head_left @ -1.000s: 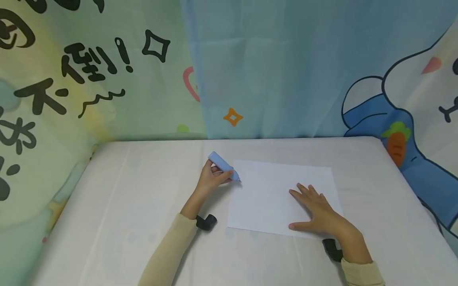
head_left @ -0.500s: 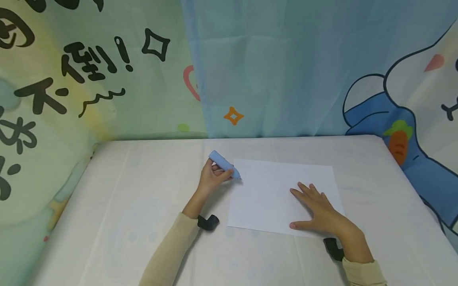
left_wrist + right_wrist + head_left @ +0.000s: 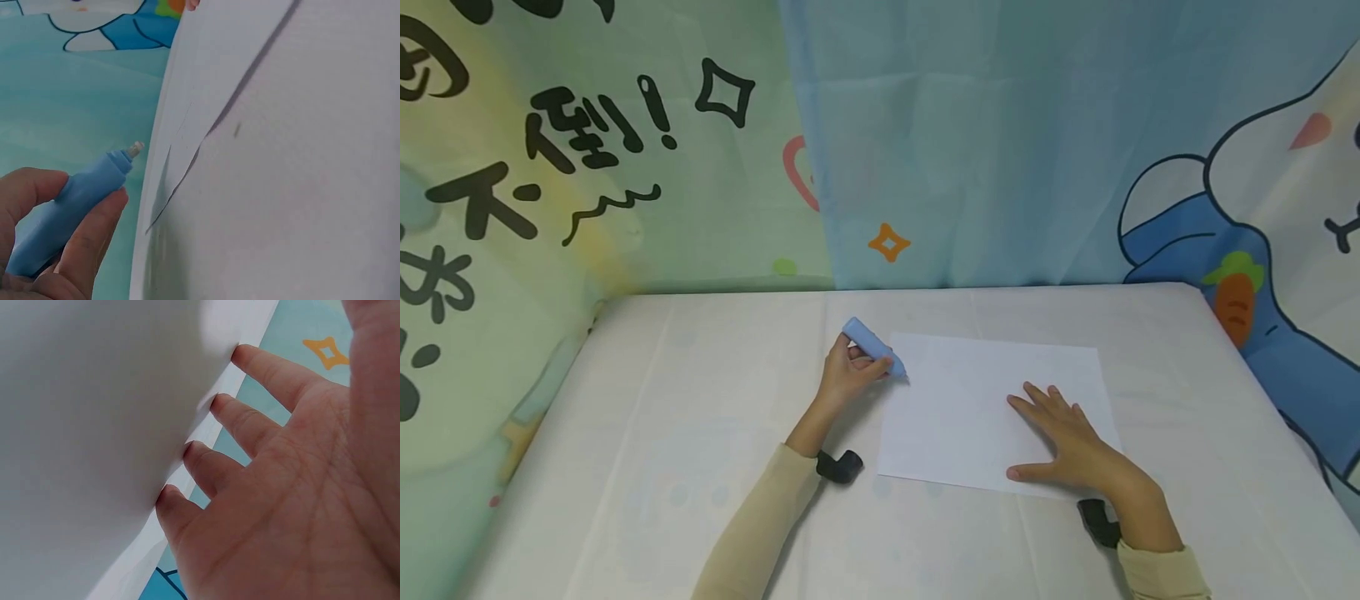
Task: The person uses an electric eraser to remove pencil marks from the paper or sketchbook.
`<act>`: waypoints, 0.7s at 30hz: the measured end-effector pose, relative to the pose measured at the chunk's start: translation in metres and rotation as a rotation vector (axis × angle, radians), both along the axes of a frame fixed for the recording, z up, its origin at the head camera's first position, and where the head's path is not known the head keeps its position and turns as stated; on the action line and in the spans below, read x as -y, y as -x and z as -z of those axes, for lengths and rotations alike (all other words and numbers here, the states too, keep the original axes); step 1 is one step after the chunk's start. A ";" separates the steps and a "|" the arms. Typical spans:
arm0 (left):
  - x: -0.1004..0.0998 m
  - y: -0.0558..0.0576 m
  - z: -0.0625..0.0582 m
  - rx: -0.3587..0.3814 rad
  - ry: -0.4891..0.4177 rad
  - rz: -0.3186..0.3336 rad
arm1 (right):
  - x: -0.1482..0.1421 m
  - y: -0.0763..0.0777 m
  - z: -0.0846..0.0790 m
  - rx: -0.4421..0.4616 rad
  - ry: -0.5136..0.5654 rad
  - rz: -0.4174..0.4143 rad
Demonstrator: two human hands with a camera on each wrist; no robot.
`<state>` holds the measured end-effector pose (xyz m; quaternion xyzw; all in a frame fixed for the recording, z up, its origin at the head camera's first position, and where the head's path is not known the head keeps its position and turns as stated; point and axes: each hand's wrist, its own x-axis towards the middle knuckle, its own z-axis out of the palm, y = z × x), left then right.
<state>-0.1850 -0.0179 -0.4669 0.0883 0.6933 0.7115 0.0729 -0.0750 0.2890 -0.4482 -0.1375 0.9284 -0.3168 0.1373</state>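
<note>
In the head view a sheet of white paper [image 3: 955, 408] lies flat on the white-covered table. My left hand [image 3: 844, 375] pinches a light blue electric eraser [image 3: 870, 342] between thumb and fingers. Its small whitish tip points down and right, close to the paper's left edge; contact with the paper cannot be told. The left wrist view shows the eraser's stubby body [image 3: 75, 209] and pale tip, with thumb and fingers on either side. My right hand [image 3: 1063, 442] is spread over the paper's lower right part, and its fingertips [image 3: 200, 459] touch the sheet.
White cloth [image 3: 700, 417] covers the table. A printed curtain [image 3: 985, 150] with a rabbit, a carrot and lettering hangs along the back and sides. Black wrist cameras [image 3: 841, 467] sit on both wrists.
My left hand has shifted very slightly to the right with the eraser, still by the paper's left edge. The right hand stays in place on the paper.
</note>
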 end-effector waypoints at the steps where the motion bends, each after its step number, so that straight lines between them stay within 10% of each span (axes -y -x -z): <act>1: 0.000 0.000 0.001 0.000 0.005 0.001 | 0.000 0.000 0.000 0.001 0.002 0.000; 21: -0.003 0.003 0.002 0.018 0.136 -0.024 | 0.001 0.001 -0.002 0.011 -0.002 -0.001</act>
